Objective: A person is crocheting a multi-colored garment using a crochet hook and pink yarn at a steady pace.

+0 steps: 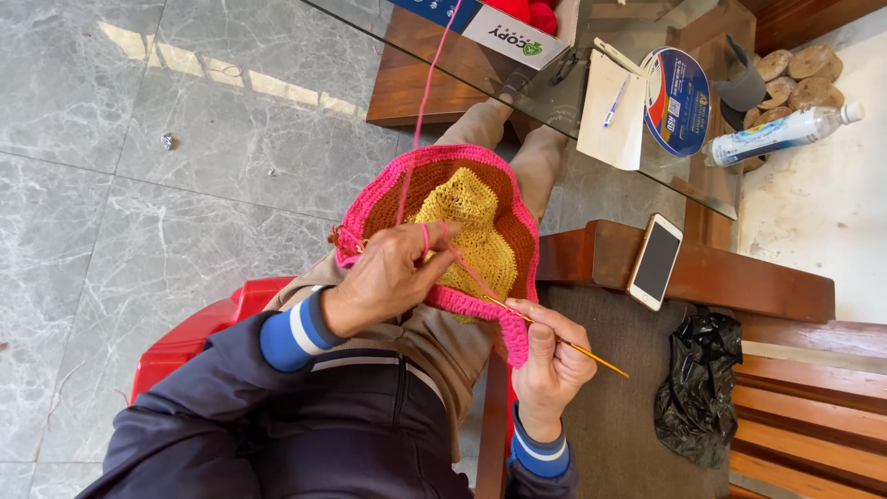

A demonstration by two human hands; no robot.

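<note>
Pink yarn (420, 102): run down from the table top to the left hand.
Left hand (388, 277): closed, crochet piece (462, 222) pinched at its rim, on the lap.
Right hand (552, 365): gripped round the crochet hook (564, 344), its long axis slanted up-left into the pink edge between both hands.

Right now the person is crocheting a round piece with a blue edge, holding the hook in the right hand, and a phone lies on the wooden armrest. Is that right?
Not quite: the edge of the crochet piece is pink, not blue, as the head view shows. The rest holds: the right hand holds the hook, and the phone lies on the wooden armrest.
</note>
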